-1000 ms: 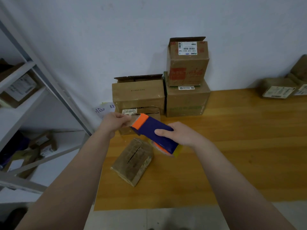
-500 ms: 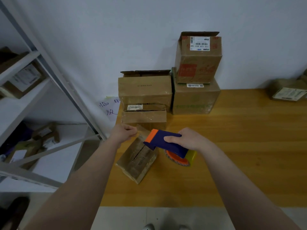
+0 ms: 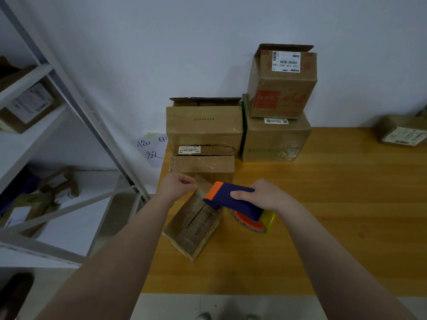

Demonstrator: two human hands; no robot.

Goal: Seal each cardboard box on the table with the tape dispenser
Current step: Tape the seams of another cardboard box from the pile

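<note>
Gripping the tape dispenser [image 3: 233,200] above the small box [image 3: 191,229] at the desk's [image 3: 323,204] left edge, the right hand [image 3: 270,196] faces its near-left-to-far-right seam while the left hand [image 3: 178,186] pinches the tape end [image 3: 203,187].

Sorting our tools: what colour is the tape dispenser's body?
The tape dispenser is dark blue with an orange front end; the head view shows it best.

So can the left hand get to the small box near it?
Probably yes: the left hand is close by the small box with nothing between them, though its fingers are busy pinching tape from the tape dispenser.
</note>
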